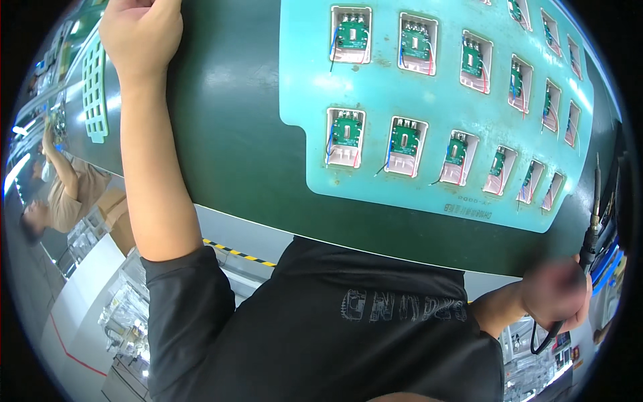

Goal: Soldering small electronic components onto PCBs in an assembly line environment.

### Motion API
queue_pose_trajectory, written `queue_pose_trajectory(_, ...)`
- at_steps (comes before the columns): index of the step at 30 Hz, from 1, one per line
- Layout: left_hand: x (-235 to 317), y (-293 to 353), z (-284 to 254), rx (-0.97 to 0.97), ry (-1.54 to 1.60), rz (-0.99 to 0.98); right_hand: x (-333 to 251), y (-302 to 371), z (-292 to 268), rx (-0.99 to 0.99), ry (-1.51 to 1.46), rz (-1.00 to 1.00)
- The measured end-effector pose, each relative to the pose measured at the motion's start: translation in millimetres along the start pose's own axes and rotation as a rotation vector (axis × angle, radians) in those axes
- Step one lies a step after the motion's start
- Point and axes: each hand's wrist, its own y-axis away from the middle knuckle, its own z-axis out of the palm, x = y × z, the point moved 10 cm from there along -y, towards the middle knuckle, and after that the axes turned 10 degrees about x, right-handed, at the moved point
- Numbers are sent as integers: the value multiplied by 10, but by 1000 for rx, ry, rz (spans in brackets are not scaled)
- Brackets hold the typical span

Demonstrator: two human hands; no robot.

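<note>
My left hand is at the top edge over the dark green table, its fingers curled and partly cut off by the frame. Whatever it may hold is hidden. At the lower right, beside the table's edge, my right hand is wrapped round the dark handle of a soldering iron. The iron's thin metal tip points up, and its black cable loops below the hand. Between my hands lies a turquoise tray with rows of white housings. Several of them hold small green circuit boards with metal terminals and red and blue wires.
A dark green table stretches under the tray. Near its far left edge lies a pale green slotted frame. Blue cables hang at the right rim. Off to the left are a co-worker, a cardboard box and bagged parts.
</note>
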Motion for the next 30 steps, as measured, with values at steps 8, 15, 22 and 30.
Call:
queue_pose_trajectory(8,14,21,9,-5,12,-39,30,8,46,-31,-2,23)
queue_pose_trajectory(15,-13,12,14,-19,19,-80,60,-24,33,-32,7,-5)
queue_pose_trajectory(22,47,42,64,-61,12,-99,70,-52,21,-39,20,18)
queue_pose_trajectory(30,66,52,105,-60,-4,-150,121,-77,12,-67,56,50)
